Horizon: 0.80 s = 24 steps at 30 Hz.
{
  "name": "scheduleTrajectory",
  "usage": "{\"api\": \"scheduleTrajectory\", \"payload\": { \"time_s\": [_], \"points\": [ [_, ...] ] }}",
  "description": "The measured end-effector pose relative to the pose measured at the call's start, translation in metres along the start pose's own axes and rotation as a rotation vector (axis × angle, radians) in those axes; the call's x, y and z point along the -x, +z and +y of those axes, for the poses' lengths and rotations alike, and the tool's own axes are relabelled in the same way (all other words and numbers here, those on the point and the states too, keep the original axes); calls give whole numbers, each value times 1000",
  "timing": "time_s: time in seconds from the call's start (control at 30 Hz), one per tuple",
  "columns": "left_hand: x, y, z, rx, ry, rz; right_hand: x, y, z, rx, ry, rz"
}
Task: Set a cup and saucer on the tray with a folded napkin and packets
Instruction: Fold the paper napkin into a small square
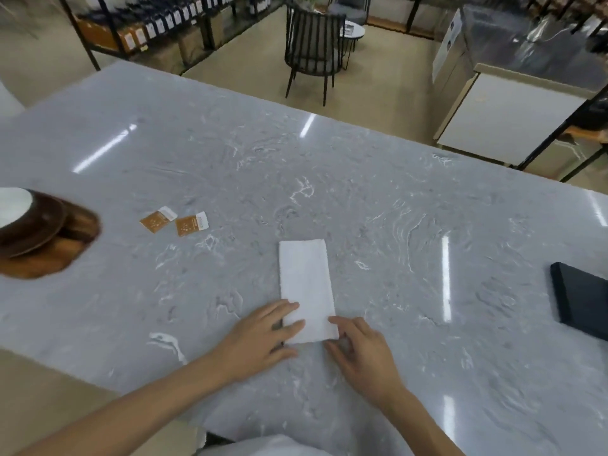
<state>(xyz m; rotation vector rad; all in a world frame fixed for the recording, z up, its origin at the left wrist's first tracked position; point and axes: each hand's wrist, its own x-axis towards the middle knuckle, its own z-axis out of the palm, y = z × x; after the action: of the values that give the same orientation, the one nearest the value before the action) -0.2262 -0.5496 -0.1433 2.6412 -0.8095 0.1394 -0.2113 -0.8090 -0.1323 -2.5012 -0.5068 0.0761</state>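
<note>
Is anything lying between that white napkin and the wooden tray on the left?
Only the two packets, lying slightly beyond the straight line from napkin to tray. The counter between is otherwise bare.

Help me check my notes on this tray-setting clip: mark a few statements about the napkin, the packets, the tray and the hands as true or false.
1. The folded napkin lies on the marble counter, not on the tray. True.
2. Both hands touch the napkin's near end. True: the left hand rests fingers on its near left corner, the right hand touches its near right corner.
3. The two packets are already on the tray. False: they lie on the counter, to the right of the wooden tray.
4. The right hand holds a cup. False: it holds nothing; its fingers lie straight at the napkin.
5. A dark flat object lies at the counter's right edge. True.
</note>
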Motion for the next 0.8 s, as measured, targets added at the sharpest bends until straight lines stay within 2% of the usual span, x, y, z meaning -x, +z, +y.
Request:
{"api": "scheduleTrajectory", "payload": {
  "time_s": [0.1, 0.23, 0.3, 0.53, 0.63, 0.8],
  "points": [
    [-1, 8, 3, -174, 140, 73, -2, -6, 7, 42, -66, -65],
    [-5, 3, 6, -210, 135, 87, -9, -16, 13, 89, -50, -195],
    [-10, -2, 7, -187, 133, 134, -10, -16, 16, 88, -41, -208],
    [-26, -37, 11, 117, -109, 154, -22, -19, 16, 23, -33, -225],
    [-36, -52, 13, 233, -155, 239, -34, -18, 13, -33, -54, -189],
    [-46, -59, 7, 439, -194, 190, -49, -10, 10, -137, -39, -150]
  ]
}}
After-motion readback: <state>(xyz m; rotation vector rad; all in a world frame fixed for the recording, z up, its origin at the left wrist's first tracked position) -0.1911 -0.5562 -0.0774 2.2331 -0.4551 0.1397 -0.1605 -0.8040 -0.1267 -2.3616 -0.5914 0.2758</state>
